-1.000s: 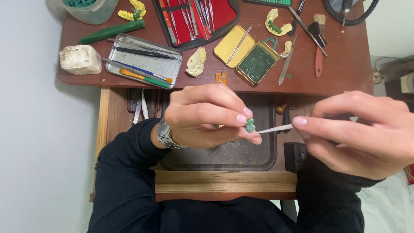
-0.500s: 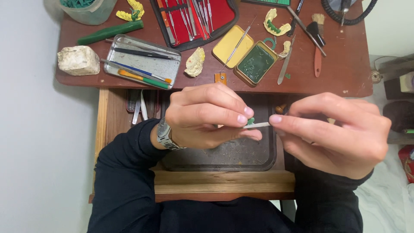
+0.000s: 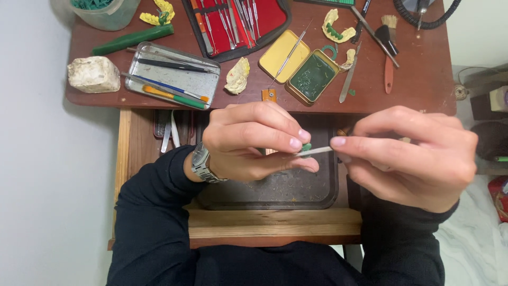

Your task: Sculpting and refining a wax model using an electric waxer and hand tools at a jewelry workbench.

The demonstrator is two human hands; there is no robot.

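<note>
While the hands meet at centre frame, a small wax piece is worked over an open bench drawer.

Left hand: the left hand (image 3: pixel 254 140), a metal watch (image 3: pixel 201 163) at its wrist, is closed with fingertips pinched on a small green piece (image 3: pixel 306 146), held just above the dark tray (image 3: pixel 275 193) at lower centre.

Right hand: the right hand (image 3: pixel 410 156) is closed around a slim pale instrument (image 3: pixel 316 151), its tip touching the green piece; how the tip is shaped cannot be told, as the fingers hide most of it.

Bench, upper frame: a silver tin of tools (image 3: pixel 172 75) at upper left, a red instrument case (image 3: pixel 238 18) at top centre, an open yellow tin of green wax (image 3: pixel 313 76) and yellowish dental casts (image 3: pixel 238 76) beside it.

Risk: the piece is tiny and held only by fingertips, so too firm a push from the instrument could probably flick it free or gouge it; a slip could also jab the left fingertips.
</note>
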